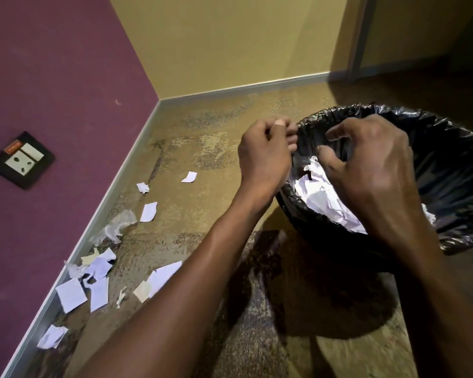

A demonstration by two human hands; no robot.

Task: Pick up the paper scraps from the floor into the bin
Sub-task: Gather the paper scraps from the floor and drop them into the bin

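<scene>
Both hands are at the bin [453, 170]. Left hand [265, 156]: grip curled narrow at the rim, contents cannot be told. Right hand [372, 170]: grip wide over crumpled paper [322, 197] inside. Release fully above the opening, then collect the paper scraps [99, 279] on the floor [202, 214] by the skirting. No writing legible

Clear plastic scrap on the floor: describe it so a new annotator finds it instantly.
Follow the grey skirting board below the purple wall and its socket plate. The clear plastic scrap lies against it, between two groups of white paper scraps. Alone there, it is crumpled and see-through, not opaque white.
</scene>
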